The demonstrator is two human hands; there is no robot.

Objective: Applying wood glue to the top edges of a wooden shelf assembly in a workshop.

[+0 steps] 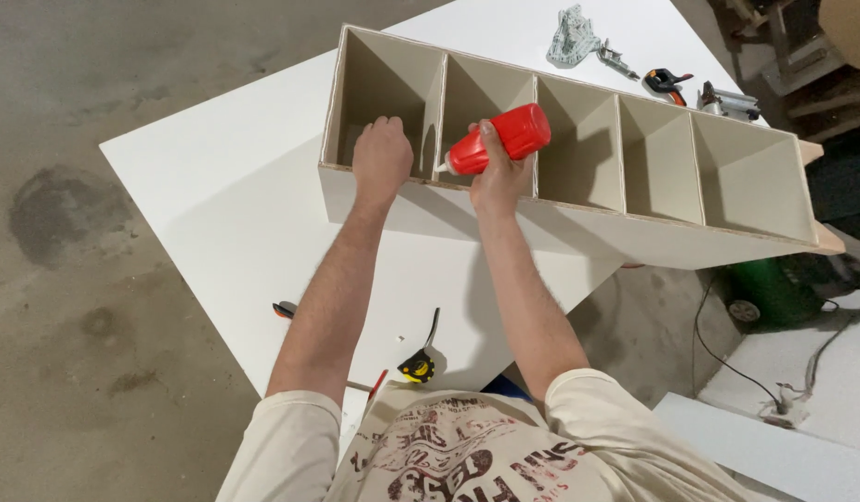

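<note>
Head view shows me the right hand [498, 172] with fingers wrapped around a red glue bottle [499, 139], nozzle at the divider [441, 112] of the long shelf box [578, 218]; left hand [381, 158] grips the box's near edge, fingers curled over it.

Only package here is the red glue bottle [500, 138], a squeeze type with a white nozzle, lying tilted in the right hand's [498, 172] grip over the shelf unit's front edge. No labels, signs or screens visible.
</note>
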